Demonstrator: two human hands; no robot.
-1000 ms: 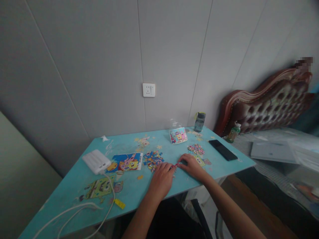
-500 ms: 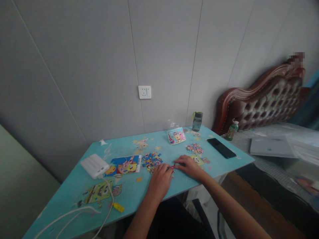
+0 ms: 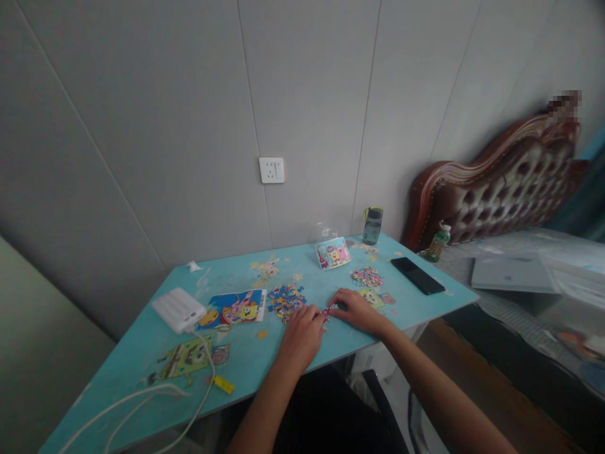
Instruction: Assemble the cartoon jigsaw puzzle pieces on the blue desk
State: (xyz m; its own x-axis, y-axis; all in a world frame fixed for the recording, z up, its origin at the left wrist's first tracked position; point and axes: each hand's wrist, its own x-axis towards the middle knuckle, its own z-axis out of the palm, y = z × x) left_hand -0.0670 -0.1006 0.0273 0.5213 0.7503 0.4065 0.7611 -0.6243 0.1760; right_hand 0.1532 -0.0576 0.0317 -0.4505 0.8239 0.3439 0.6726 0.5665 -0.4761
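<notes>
Pink-and-red thin puzzle strip (image 3: 328,309) is showing between the left hand (image 3: 304,326) and right hand (image 3: 352,309) near the turquoise cartoon-printed bench's (image 3: 326,284) front edge, in the head view; both hands appear to be pinching it; uneven pressure could be bending it; a careless left hand could be scattering the blue-and-yellow heap of small pieces (image 3: 286,301) just beside; one strip, two hands, two heaps counting the pastel-pink heap (image 3: 367,277), and two printed cartoon cards (image 3: 243,308) are showing.

Table (image 3: 246,366) blue, cartoon-printed. Picture sheet (image 3: 239,309) and larger puzzle-piece pile (image 3: 286,301) lay near centre; smaller pile (image 3: 367,277) and phone (image 3: 418,275) toward two o'clock; card (image 3: 333,253) and bottle (image 3: 372,228) sat toward one; power bank (image 3: 178,309) at nine, white cable (image 3: 211,364) trailing toward seven.
</notes>
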